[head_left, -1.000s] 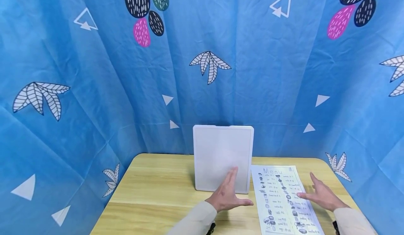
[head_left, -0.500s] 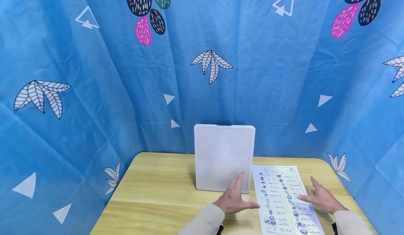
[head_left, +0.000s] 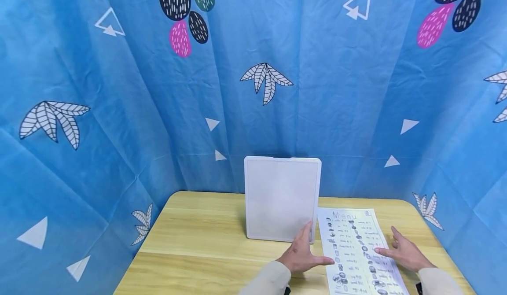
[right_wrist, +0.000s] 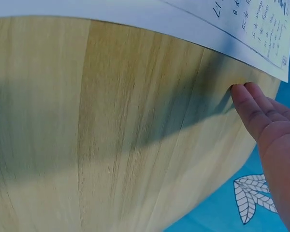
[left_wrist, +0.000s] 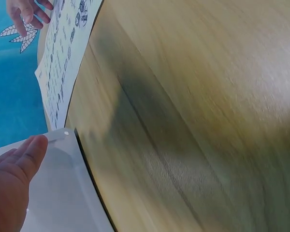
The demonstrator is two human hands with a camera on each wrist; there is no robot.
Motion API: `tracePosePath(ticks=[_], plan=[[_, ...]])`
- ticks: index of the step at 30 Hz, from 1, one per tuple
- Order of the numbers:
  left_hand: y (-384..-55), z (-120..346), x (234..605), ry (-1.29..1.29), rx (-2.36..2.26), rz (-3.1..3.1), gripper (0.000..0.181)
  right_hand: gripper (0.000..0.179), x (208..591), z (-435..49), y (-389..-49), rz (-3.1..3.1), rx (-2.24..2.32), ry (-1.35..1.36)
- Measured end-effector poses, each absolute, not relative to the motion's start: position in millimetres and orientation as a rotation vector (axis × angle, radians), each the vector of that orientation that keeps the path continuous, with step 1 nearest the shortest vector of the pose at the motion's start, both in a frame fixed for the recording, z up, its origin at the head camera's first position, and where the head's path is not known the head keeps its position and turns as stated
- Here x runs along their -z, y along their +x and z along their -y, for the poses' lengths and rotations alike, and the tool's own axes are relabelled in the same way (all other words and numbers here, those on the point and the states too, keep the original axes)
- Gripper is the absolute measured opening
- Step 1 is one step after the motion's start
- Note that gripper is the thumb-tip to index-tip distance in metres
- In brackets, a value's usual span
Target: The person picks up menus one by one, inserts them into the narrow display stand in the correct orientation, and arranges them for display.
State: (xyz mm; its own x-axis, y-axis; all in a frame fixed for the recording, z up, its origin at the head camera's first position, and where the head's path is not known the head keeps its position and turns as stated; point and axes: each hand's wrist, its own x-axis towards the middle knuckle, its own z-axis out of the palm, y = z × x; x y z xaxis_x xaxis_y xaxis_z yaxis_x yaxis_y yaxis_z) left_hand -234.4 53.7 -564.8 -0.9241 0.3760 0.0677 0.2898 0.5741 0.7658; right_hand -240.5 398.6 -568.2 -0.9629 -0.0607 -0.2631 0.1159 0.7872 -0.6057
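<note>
- The paper menu (head_left: 356, 246) is lying on the table (head_left: 198, 237) between our left hand (head_left: 299, 255) and right hand (head_left: 406, 253), long axis running away.
- Both are gripping nothing, fingers extended (our right is looking nearer).

The right hand (right_wrist: 275, 150) reaches in bare, its visible fingers extended side by side and holding nothing. Just beyond the fingertips lies a long white paper sheet (right_wrist: 193, 29) bearing dark handwriting, numbers and a thin ruled line; its near edge curves slightly, and the writing appears tilted. Whether the fingertips touch anything below them is unclear. Alongside the palm spreads a pale yellow-brown wood-grain worktop (right_wrist: 48, 203), darkened by a soft-edged shadow (right_wrist: 169, 121) running away from the fingertips. Beside the heel of the hand, past the worktop's edge, shows blue cloth (right_wrist: 203, 210) printed with a white, dark-outlined leaf cluster (right_wrist: 245, 200).
</note>
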Motion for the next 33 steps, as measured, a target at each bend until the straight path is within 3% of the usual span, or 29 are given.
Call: tracePosePath(ticks=[15,26,33], plan=[[-230,-69,581,0.450,-1.501,-2.486,0.111,0.123,576,-397,-244,-2.679,1.042,0.084],[-225,-84,587,0.229,-1.616,-2.412,0.102,0.110,577,-393,-243,-2.701,1.062,0.096],[-226,-91,588,0.041,-1.757,-2.315,0.088,0.105,578,-388,-245,-2.645,1.130,0.155]])
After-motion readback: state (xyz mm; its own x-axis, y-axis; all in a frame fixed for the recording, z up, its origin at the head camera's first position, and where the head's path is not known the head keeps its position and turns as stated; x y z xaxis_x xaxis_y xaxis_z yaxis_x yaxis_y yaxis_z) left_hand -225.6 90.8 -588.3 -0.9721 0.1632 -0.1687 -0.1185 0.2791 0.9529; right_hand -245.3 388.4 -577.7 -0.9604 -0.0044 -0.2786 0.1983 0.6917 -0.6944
